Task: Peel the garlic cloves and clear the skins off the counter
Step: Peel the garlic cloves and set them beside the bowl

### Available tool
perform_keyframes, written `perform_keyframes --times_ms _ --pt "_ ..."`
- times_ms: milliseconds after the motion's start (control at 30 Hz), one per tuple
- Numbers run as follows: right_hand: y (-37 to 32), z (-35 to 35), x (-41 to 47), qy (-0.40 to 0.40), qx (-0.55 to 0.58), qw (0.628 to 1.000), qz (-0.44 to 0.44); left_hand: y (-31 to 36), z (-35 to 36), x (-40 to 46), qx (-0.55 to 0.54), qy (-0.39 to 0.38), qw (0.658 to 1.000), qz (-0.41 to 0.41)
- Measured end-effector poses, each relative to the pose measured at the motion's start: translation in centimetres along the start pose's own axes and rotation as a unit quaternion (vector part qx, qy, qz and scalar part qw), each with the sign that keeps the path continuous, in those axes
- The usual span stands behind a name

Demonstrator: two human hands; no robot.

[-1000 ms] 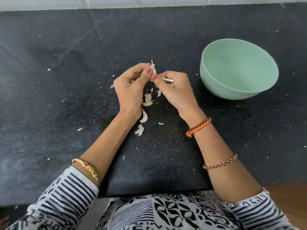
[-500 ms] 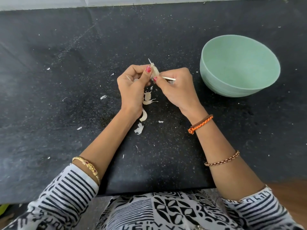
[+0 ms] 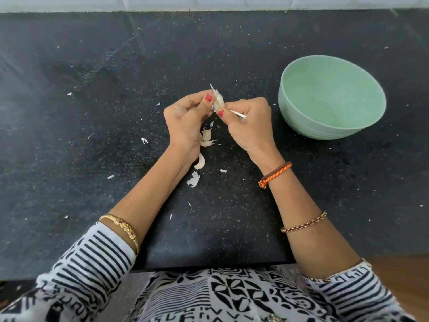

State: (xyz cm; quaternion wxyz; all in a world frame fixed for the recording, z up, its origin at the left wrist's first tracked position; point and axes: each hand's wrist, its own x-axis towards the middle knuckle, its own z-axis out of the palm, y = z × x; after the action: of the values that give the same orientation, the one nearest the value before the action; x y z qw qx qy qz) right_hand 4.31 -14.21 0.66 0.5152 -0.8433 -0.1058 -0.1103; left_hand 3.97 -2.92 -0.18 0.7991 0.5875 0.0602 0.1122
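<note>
Centre of the frame, above the black counter (image 3: 92, 89): garlic clove (image 3: 219, 102) pinched between two thumbs — left hand (image 3: 185, 119) curled round its left side, right hand (image 3: 249, 123) curled at its lower right and also gripping a thin pale sliver (image 3: 238, 114), knife or skin, cannot tell. Just below the hands, loose skins (image 3: 206, 138) and another clove (image 3: 200, 163) lying on the counter — more flakes scattered toward the left. Right of centre, a pale green bowl (image 3: 301, 117), apart from the hands.

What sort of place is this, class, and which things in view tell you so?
Most likely a home kitchen: a dark speckled stone counter against white wall tiles, a green bowl, and both hands peeling a garlic clove.
</note>
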Motion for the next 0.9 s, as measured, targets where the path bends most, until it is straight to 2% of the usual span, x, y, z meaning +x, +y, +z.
perform_keyframes --times_ms 133,267,367,500,633,800,900 --pt "-1.1 0.2 -0.3 -0.006 0.114 0.992 0.049 0.9 0.8 0.2 -0.069 0.073 0.991 -0.089" --pt "-1.6 -0.3 -0.2 -0.012 0.125 0.988 0.092 0.9 0.6 0.2 -0.047 0.047 0.997 -0.047" --pt "-1.3 -0.9 -0.1 -0.015 0.092 0.989 0.118 1.0 0.2 0.4 -0.021 0.036 0.998 -0.054" --pt "-1.0 -1.0 -0.2 -0.027 0.030 0.994 0.097 1.3 0.5 0.3 0.018 -0.029 0.996 -0.077" --pt "-1.2 -1.0 -0.2 -0.061 0.022 0.994 0.091 1.0 0.4 0.0 0.079 -0.091 0.993 -0.016" --pt "-1.1 -1.1 0.0 -0.069 0.106 0.982 0.137 0.9 0.1 0.3 0.081 -0.051 0.995 0.000" --pt "-1.3 -1.1 -0.1 -0.065 0.098 0.987 0.109 0.9 0.3 0.1 0.077 -0.038 0.996 0.001"
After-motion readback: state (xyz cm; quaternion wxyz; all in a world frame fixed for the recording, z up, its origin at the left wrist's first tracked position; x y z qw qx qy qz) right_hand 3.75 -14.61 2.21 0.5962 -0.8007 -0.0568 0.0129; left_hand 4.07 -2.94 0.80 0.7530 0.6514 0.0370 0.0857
